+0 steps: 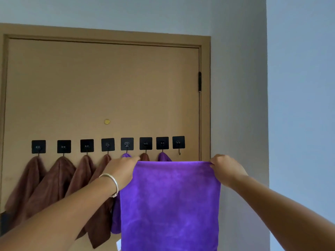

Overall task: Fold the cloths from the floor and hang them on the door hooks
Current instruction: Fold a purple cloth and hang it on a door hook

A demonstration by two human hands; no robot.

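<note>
I hold a purple cloth (170, 205) stretched flat in front of the door (101, 84). My left hand (121, 171) pinches its top left corner and my right hand (226, 169) pinches its top right corner. A row of black square hooks (107, 144) runs across the door. Brown cloths (52, 182) hang from the hooks on the left. Further right, the tops of a purple cloth (126, 155), a brown cloth (144, 156) and another purple cloth (163, 156) show above the held one. The rightmost hook (178, 143) is bare.
The door frame (205, 98) meets a grey wall (239, 105) on the right, with a wall corner further right. A black hinge (199, 81) sits on the door's right edge. A small brass peephole (107, 121) is above the hooks.
</note>
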